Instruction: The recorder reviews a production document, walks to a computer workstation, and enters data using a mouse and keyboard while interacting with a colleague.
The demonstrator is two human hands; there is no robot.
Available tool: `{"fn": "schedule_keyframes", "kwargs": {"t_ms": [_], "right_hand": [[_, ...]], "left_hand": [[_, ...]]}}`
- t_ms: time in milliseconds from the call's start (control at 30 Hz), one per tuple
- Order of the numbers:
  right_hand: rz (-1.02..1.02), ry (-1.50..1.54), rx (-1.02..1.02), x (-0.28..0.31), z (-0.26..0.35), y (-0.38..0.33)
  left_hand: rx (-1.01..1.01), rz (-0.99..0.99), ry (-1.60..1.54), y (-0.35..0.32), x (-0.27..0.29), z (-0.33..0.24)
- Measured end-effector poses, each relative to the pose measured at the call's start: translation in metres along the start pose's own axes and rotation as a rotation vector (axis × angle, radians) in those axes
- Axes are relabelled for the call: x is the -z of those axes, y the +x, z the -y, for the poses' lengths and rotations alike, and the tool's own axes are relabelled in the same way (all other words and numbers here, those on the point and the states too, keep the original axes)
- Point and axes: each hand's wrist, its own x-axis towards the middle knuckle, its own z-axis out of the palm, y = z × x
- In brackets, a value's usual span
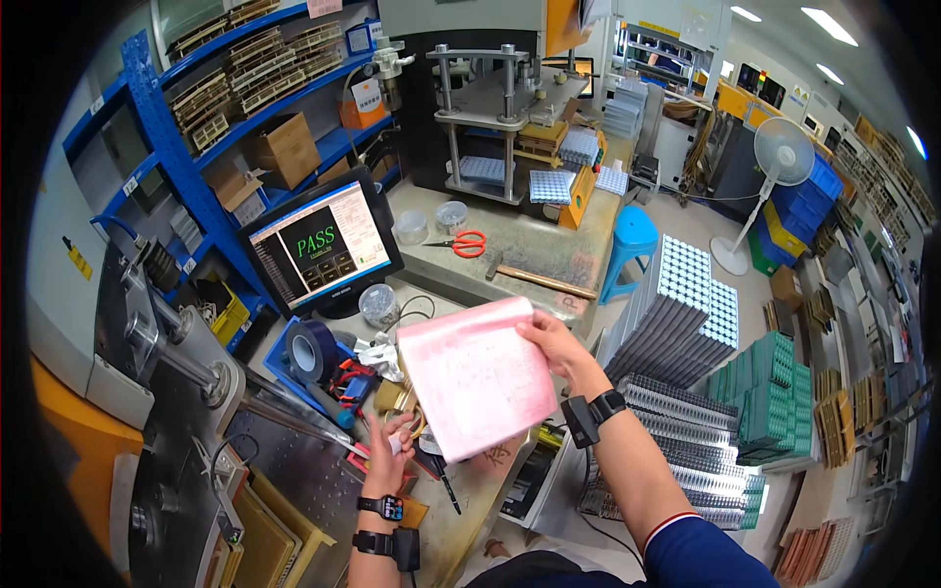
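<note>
The pink bag (pixel 480 377) hangs at the centre of the frame, pinched at its upper right corner by my right hand (pixel 554 343). My left hand (pixel 390 453) sits below its lower left edge, fingers curled round something small and pale, not touching the bag. I'd judge it best to steady that loose lower edge before moving it over the cluttered bench (pixel 461 510), clear of the tape roll (pixel 312 351) and monitor (pixel 321 245) at left.

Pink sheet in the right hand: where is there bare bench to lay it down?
Bare patch: grey bench top between the red scissors and the hammer. Crowded: under the pink sheet, around the left hand and tape roll.
</note>
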Motion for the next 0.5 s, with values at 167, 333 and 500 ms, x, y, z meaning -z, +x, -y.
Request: {"fn": "schedule_keyframes", "kwargs": {"t_ms": [167, 333, 500], "right_hand": [[0.106, -0.442, 0.021, -0.027, -0.044, 0.003], [0.236, -0.841, 0.014, -0.032, -0.089, 0.011], [-0.168, -1.578, 0.222, -0.028, -0.111, 0.018]], "left_hand": [[-0.107, 0.147, -0.088, 0.002, 0.011, -0.001], [-0.046, -0.16, 0.249, 0.004, 0.039, 0.022], [-0.1, -0.269, 0.419, -0.018, 0.048, 0.02]]}}
